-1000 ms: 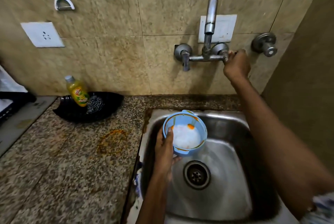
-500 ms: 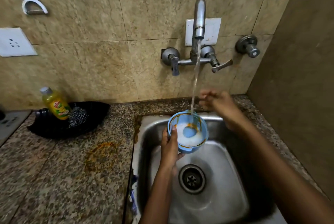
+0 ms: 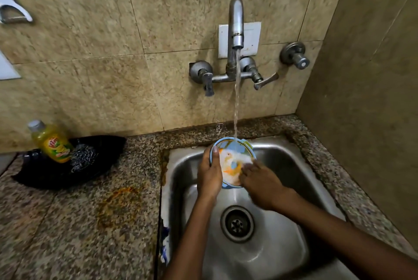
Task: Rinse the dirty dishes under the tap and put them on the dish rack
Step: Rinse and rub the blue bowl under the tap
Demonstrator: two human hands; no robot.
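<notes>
A small blue bowl (image 3: 230,157) with a white inside and orange food smears is held over the steel sink (image 3: 282,234). Water runs from the wall tap (image 3: 235,24) straight into it. My left hand (image 3: 209,173) grips the bowl's left rim, thumb over the edge. My right hand (image 3: 260,183) reaches in from the right, its blurred fingers pressing on the bowl's inner surface. A thin stream spills from the bowl's lower edge toward the drain (image 3: 237,223). No dish rack is in view.
A yellow dish-soap bottle (image 3: 53,141) and a steel scrubber (image 3: 82,157) sit on a black tray (image 3: 67,166) on the granite counter (image 3: 79,223), which carries an orange stain. A side wall stands close on the right of the sink.
My right hand left the tap's right lever, came down and now rubs inside the bowl. Water started flowing. The bowl stayed in my left hand, tilted more toward me.
</notes>
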